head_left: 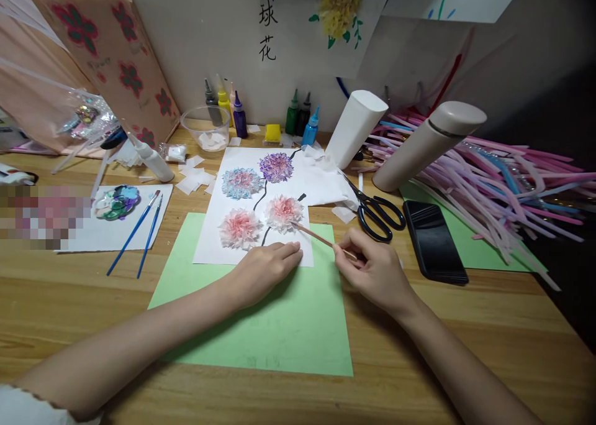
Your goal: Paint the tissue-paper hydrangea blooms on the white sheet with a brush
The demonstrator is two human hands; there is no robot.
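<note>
My left hand [267,265] lies flat, fingers together and stretched out, across the lower edge of a white paper [209,226]. In my right hand [375,269], thumb and fingers pinch a thin brown stick [316,233]. Its far tip meets the right edge of a pink-and-white tissue-paper flower [284,211]. A second pink flower [239,228], a blue-and-pink flower [242,182] and a purple flower [276,167] are also on the paper, with black painted stems. Beneath the white paper is a light green sheet [261,338].
Right of the paper are black scissors [379,217], a phone [435,242], a leaning-looking bottle [428,145] and many pipe cleaners [493,176]. Two blue brushes [135,232] and a paint palette [116,202] lie left. Paint bottles [239,117] and a clear bowl [205,130] stand behind.
</note>
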